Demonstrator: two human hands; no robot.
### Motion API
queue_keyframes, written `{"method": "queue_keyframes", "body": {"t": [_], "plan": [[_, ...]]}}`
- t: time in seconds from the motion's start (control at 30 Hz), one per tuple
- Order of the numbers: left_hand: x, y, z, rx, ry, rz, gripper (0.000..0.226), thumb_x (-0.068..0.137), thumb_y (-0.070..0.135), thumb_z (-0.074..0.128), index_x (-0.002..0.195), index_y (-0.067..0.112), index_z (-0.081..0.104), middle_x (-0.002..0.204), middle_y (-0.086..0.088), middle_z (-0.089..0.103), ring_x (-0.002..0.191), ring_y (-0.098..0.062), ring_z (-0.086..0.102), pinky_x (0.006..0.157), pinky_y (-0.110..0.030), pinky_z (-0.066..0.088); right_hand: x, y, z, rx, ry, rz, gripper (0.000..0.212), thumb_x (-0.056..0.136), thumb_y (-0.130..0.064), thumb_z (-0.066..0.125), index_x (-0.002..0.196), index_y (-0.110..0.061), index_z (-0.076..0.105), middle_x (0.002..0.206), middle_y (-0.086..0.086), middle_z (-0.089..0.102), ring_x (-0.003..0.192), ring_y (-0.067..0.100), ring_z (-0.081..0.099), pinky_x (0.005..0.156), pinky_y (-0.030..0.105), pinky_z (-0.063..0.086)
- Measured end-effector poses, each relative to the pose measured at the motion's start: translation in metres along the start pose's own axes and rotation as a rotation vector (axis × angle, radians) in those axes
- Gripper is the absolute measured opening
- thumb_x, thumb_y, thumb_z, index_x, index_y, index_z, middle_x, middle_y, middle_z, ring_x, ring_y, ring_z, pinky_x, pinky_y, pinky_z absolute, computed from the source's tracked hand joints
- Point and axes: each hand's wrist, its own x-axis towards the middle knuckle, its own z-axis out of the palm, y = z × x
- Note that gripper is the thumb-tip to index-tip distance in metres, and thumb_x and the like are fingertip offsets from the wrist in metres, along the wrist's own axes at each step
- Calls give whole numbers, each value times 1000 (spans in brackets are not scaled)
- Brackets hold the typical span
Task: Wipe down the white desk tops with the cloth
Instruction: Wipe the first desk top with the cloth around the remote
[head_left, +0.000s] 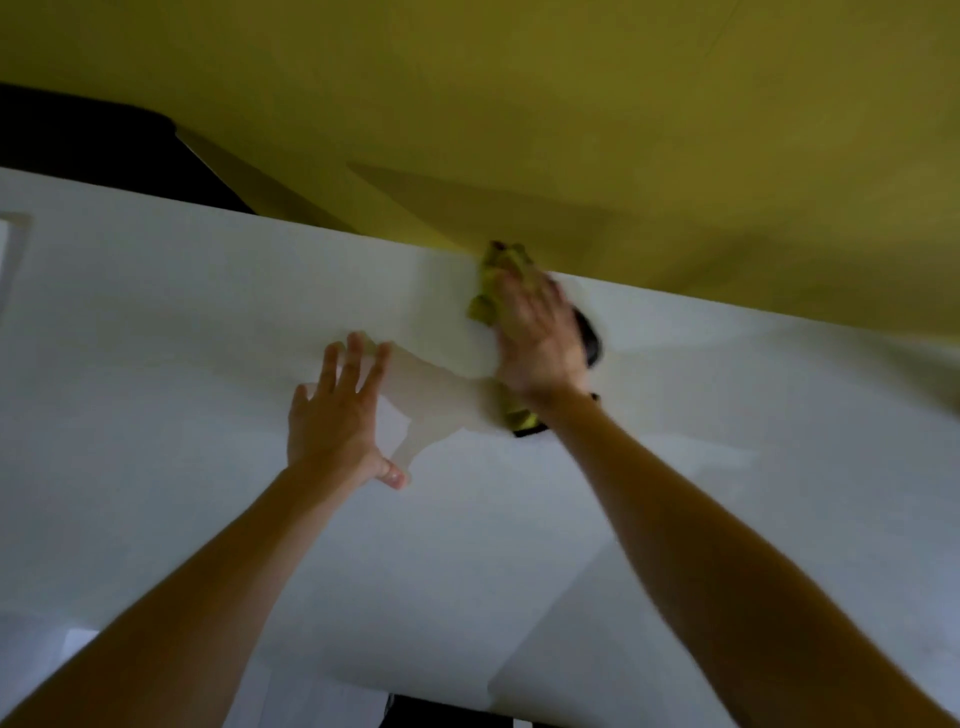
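Note:
The white desk top (208, 338) fills most of the head view. My right hand (537, 338) presses a yellow-green cloth (488, 304) flat on the desk near its far edge, right by the yellow partition. Parts of the cloth show beyond my fingertips and under my wrist; the rest is hidden by the hand. My left hand (340, 415) lies flat on the desk with fingers spread, to the left of and nearer than the right hand, holding nothing. The picture is blurred around the right hand.
A yellow-green partition (571, 104) rises along the desk's far edge. A small black object (589, 335) sits on the desk just right of my right hand. A dark gap (93, 140) lies at the far left behind the desk.

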Motion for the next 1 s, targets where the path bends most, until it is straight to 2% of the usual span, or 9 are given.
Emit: {"method": "queue_keyframes", "body": {"t": [0.13,0.23,0.33,0.47,0.57,0.67,0.8,0.9,1.0], "plan": [[0,0,0,-3,-2,0,178,45,80,95,166,36,-28,177,-3,-30,167,-33,-12,129,-63,27,-57,90,-56,-65,113,442,66,111,-42,44,169,-12,32,178,10,29,165,31,24,134,55,20],[-6,-4,6,-31,11,-3,170,48,77,96,170,35,-15,180,-2,-23,168,-29,-9,131,-60,23,-67,53,-43,-89,190,674,65,113,-37,43,169,-6,31,175,17,32,164,36,26,132,58,21],[-27,-7,17,-63,91,-45,144,60,75,92,171,26,15,181,-9,6,167,-28,11,125,-51,35,-71,-48,-3,48,123,400,64,109,-24,53,168,-7,34,176,15,31,165,35,23,134,56,16],[-72,-2,39,-47,219,-85,106,75,68,87,158,18,43,169,-13,40,153,-33,43,110,-49,52,-99,-127,19,77,-358,-132,105,96,-62,64,175,-18,10,183,3,5,169,24,-8,137,52,1],[-97,9,45,-35,135,-87,113,75,65,89,165,21,35,175,-14,28,160,-33,32,117,-51,44,-102,-77,-1,146,-243,-215,73,106,-38,52,172,-18,27,181,2,20,169,24,9,135,54,16],[-117,27,52,-38,7,-74,140,66,79,87,172,25,13,181,-12,5,166,-34,14,126,-53,35,-116,21,-41,103,-29,-44,67,94,-14,61,160,-11,50,174,9,37,162,32,32,129,53,31],[-137,42,72,-30,-110,-67,168,56,81,91,169,29,-22,178,-11,-26,168,-34,-11,133,-60,19,-149,109,-85,-29,104,423,74,105,-30,52,171,-12,24,178,11,28,163,36,27,132,56,22],[-138,39,86,-59,-71,-74,176,49,74,97,167,34,-28,176,-8,-31,167,-32,-13,131,-61,25,-151,74,-67,-75,225,598,73,108,-26,51,172,-9,21,179,11,26,165,36,23,133,57,17],[-135,37,91,-48,-26,-66,178,43,74,99,168,36,-22,180,-7,-22,168,-31,-5,127,-57,35,-154,-23,-24,8,107,357,75,102,-20,51,172,-12,26,179,11,24,166,36,18,136,55,7]]}}
